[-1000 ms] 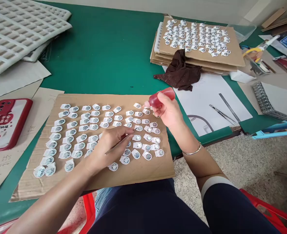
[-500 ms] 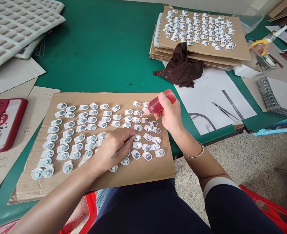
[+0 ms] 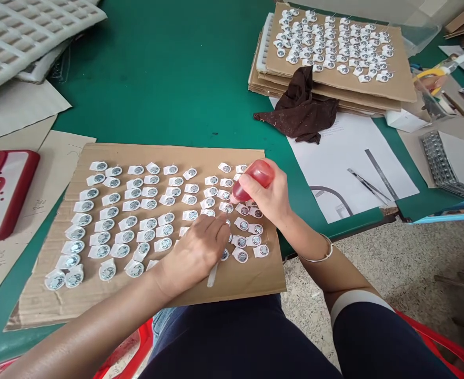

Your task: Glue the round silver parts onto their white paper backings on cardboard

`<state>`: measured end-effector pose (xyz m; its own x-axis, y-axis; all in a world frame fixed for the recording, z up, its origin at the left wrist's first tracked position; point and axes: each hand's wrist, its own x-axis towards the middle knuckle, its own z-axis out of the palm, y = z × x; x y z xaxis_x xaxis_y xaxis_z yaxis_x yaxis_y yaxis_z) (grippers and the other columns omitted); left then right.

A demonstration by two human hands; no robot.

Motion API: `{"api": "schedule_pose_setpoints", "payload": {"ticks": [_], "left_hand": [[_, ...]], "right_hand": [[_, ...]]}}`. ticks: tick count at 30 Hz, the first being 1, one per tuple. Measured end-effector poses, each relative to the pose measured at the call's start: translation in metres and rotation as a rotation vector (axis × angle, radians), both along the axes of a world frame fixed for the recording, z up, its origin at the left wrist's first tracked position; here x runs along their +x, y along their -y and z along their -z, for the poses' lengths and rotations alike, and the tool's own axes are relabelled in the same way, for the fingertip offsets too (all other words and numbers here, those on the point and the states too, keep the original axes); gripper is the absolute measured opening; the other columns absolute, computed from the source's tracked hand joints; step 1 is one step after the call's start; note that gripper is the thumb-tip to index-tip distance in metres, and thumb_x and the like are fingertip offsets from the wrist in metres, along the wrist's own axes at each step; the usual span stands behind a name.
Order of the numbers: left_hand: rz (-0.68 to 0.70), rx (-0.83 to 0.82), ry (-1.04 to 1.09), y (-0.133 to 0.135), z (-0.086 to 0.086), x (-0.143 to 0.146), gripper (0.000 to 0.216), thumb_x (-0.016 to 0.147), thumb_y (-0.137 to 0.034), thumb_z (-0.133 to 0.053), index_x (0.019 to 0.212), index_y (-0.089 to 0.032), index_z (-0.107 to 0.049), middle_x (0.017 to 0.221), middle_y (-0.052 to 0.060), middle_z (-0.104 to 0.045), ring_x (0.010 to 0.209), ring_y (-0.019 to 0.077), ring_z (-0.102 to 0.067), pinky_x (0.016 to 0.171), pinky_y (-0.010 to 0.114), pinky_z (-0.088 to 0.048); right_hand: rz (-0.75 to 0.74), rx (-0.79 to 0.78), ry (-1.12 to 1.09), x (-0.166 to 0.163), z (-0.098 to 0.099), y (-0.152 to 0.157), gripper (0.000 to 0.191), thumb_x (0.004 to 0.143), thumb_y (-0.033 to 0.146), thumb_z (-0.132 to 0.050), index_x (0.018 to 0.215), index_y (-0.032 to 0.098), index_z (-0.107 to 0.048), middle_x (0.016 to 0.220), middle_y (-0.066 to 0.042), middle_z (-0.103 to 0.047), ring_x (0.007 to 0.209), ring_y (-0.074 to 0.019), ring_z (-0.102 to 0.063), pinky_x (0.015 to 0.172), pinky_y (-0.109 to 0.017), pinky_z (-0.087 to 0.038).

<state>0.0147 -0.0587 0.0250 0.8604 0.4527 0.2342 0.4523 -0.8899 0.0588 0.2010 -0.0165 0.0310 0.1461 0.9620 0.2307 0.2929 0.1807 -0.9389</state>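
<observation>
Rows of small round white pieces [image 3: 108, 270], with dark printed patterns and paper-like tabs, lie on a cardboard sheet [image 3: 232, 287]. Over the right half of the sheet, my left hand [image 3: 200, 245] is closed around slim metal tweezers [image 3: 212, 275]; their flat back end sticks out below the palm, while the tips are hidden. My right hand [image 3: 273, 195] grips a small red squeeze bottle [image 3: 259, 173], tilted nozzle-down towards the pieces near the left fingertips. Whether the nozzle touches a piece I cannot tell.
Stacked cardboard [image 3: 334, 87] bearing similar pieces stands at the back right, a dark brown cloth [image 3: 306, 113] against it. Another pair of tweezers [image 3: 368, 185] and a ruler [image 3: 382, 173] lie on white paper. At left are a red-cased phone [image 3: 9, 195] and white grid trays [image 3: 30, 37].
My left hand has turned over more, so the tweezers' back end now points down towards me. My right hand has lowered slightly with the bottle. The view has shifted a little.
</observation>
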Motion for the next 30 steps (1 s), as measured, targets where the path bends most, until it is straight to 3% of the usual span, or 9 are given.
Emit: {"api": "schedule_pose_setpoints", "payload": {"ticks": [4, 11, 30], "left_hand": [[0.032, 0.111, -0.013, 0.0015, -0.0043, 0.0030, 0.024, 0.082, 0.005, -0.036, 0.079, -0.008, -0.056, 0.087, 0.017, -0.063, 0.076, 0.0235, -0.061, 0.063, 0.038, -0.054], [0.027, 0.117, 0.002, 0.0018, -0.0059, 0.0032, 0.025, 0.081, 0.006, -0.036, 0.076, -0.007, -0.057, 0.088, 0.019, -0.064, 0.079, 0.0268, -0.062, 0.060, 0.038, -0.053], [0.017, 0.117, 0.036, 0.0022, -0.0034, 0.0026, 0.019, 0.081, 0.007, -0.041, 0.079, -0.005, -0.057, 0.087, 0.018, -0.064, 0.076, 0.0259, -0.062, 0.060, 0.037, -0.053]], "right_hand": [[-0.012, 0.088, 0.135, -0.0028, 0.0000, 0.0023, 0.023, 0.072, 0.040, -0.067, 0.077, 0.021, -0.055, 0.071, 0.001, -0.061, 0.064, -0.0128, -0.058, 0.060, -0.029, -0.051], [-0.051, 0.137, 0.233, -0.0047, 0.0018, 0.0025, 0.022, 0.074, 0.038, -0.067, 0.078, 0.021, -0.053, 0.070, 0.002, -0.061, 0.062, -0.0123, -0.056, 0.061, -0.028, -0.048], [-0.057, 0.213, 0.235, -0.0048, 0.0063, 0.0015, 0.025, 0.072, 0.037, -0.068, 0.083, 0.020, -0.053, 0.072, 0.002, -0.061, 0.063, -0.0120, -0.057, 0.059, -0.026, -0.049]]}}
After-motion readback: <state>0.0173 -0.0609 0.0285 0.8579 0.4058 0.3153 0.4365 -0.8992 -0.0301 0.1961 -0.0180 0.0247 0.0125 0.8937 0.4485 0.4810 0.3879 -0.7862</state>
